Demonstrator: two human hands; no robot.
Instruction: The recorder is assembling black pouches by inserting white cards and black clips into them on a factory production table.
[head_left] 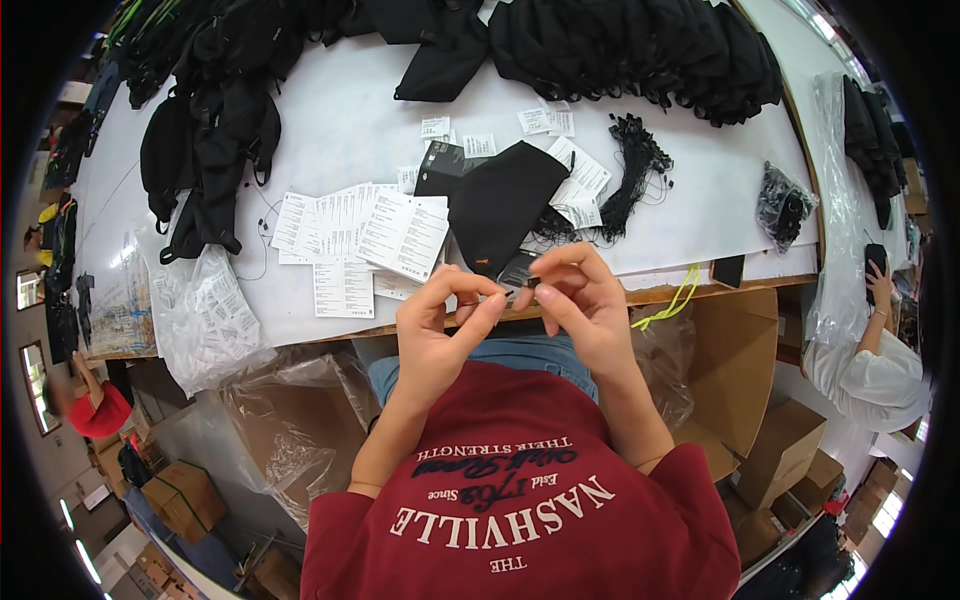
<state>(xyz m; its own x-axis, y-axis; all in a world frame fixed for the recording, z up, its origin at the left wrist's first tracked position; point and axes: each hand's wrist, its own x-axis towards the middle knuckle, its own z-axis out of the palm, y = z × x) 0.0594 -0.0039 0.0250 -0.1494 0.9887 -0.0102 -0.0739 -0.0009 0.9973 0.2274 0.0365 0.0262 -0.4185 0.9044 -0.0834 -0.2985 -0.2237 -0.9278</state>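
My left hand [440,320] and my right hand [580,300] meet in front of my chest, at the near edge of the white table [350,130]. Their fingertips pinch a small black hang tag [518,272] between them. That tag lies against the near end of a black cloth pouch [500,205] on the table. A thin black string seems to run between my fingers, too small to tell for sure. White printed cards [385,235] are spread just left of the pouch.
Black garments [640,45] are heaped along the far side and black bags [205,150] at left. A bundle of black strings [630,175] lies right of the pouch. A clear bag of white tags [205,315] sits at left. Cardboard boxes [740,370] stand below. Another person [875,370] sits at right.
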